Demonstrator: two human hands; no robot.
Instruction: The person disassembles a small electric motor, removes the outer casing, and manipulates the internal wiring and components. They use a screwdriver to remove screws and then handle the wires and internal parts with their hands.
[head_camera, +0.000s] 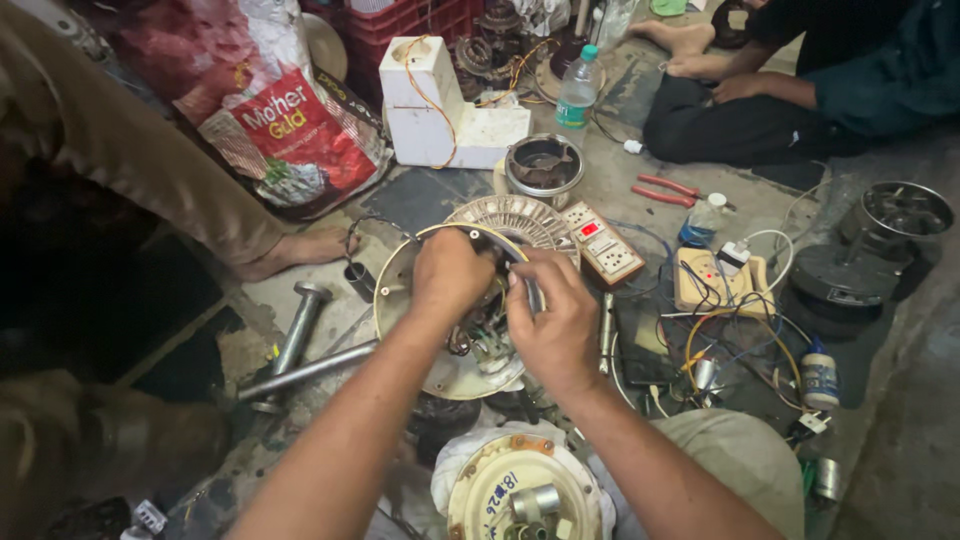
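Both hands work at the centre of the floor, over a round cream motor housing (440, 370) that lies flat between the person's knees. Left hand (450, 275) is closed in a fist over the upper rim of the housing, gripping it where a yellow-sheathed wire (480, 232) arcs along the edge. Right hand (555, 325) is curled tight around a slim metal tool (530, 290), its tip pointing up and left towards the left hand; the two hands nearly touch. Loose wiring and a small component (487, 345) show inside the housing, just below the hands.

Directly behind the housing sits a ribbed round motor cover (525, 215), partly hidden. To the right lie a beige switch-and-socket board (603, 243) and a second yellowish socket board (715, 283) with tangled wires. Two steel rods (300, 345) lie to the left. A second cream motor part (520, 495) rests near the person's lap. Further back stand a white appliance base (440, 105), a plastic bottle (578, 90), red-handled pliers (665, 190) and a printed sack (280, 110). Another person sits at the far right, bare foot (685, 38) visible.
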